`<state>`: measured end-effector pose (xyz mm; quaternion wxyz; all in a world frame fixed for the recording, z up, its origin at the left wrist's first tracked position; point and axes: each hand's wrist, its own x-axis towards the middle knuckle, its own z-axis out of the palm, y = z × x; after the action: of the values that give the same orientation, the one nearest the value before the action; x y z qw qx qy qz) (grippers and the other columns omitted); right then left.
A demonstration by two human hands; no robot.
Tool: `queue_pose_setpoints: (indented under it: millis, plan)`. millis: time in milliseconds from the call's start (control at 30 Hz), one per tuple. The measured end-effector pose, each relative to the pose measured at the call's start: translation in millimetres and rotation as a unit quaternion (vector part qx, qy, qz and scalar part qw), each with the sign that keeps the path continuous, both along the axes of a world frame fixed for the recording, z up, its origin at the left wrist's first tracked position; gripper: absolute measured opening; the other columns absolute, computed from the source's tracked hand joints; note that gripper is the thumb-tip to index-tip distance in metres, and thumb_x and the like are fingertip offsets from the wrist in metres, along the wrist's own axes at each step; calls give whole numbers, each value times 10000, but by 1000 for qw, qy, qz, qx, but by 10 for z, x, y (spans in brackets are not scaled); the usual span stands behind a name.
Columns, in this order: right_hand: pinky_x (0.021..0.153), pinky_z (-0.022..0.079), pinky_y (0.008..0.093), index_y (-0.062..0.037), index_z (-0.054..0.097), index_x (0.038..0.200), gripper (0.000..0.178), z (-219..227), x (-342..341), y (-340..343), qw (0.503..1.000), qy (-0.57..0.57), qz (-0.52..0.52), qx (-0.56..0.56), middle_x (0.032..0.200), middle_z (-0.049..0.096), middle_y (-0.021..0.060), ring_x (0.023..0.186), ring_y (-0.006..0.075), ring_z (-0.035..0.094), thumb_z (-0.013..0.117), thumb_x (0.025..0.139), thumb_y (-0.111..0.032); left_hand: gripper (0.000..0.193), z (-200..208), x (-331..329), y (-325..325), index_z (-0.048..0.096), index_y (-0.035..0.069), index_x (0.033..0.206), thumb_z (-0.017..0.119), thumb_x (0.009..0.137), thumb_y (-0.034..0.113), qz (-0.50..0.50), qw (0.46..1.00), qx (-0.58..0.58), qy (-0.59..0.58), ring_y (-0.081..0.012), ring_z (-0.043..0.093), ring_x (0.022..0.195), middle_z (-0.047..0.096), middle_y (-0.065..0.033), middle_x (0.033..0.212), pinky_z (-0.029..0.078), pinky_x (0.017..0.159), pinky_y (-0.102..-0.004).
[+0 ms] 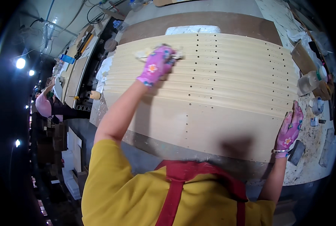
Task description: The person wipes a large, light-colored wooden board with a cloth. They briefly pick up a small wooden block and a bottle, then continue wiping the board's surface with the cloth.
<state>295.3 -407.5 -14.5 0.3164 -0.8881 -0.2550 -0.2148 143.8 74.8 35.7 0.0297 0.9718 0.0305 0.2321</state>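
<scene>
So the left hand point(160, 62) is curled over a pale rag point(141, 55) (blurry, so I'm not 100% sure of the grip), upper left on the cream boards point(243, 83) overlapping across the table point(311, 169). Right hand point(289, 124) is at their right edge, fingers nearly straight, gripping nothing. Pushing too hard sideways could knock the boards crooked. Count: two hands, one rag, several boards, one dark block point(297, 152).

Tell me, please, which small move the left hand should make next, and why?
Probably slide the pale cloth rightward toward the holes: the left hand has it on the boards, left of those holes, while the right hand is out of the way, by the boards' right edge.
</scene>
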Motion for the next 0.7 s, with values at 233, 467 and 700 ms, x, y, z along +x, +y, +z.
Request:
queue_pose_setpoints:
  millis: [233, 467, 700]
  plan:
    - [1052, 351, 428, 2, 480, 1357, 418, -5, 7, -41, 1000, -2, 2, -3, 1346, 520, 186, 1256, 364, 436, 400, 991, -185, 170, 395, -173, 387, 630, 119, 955, 659, 790, 92, 34, 986, 8, 161, -338, 606, 901, 609, -112, 965, 507, 773, -412]
    - [1038, 365, 414, -10, 468, 1369, 420, -8, 23, -18, 1000, -7, -9, -22, 1336, 518, 192, 1247, 363, 443, 398, 997, -192, 205, 255, 245, -135, 651, 103, 958, 654, 756, 72, 23, 992, 30, 117, -339, 600, 899, 611, -118, 927, 502, 766, -427]
    - [1033, 367, 403, -36, 479, 1371, 422, -42, 79, -70, 1000, -16, 10, -9, 1334, 514, 190, 1236, 347, 459, 406, 996, -215, 193, 441, -248, 282, 636, 111, 1035, 621, 868, 205, 79, 979, 29, 183, -349, 606, 920, 623, -140, 991, 496, 783, -427]
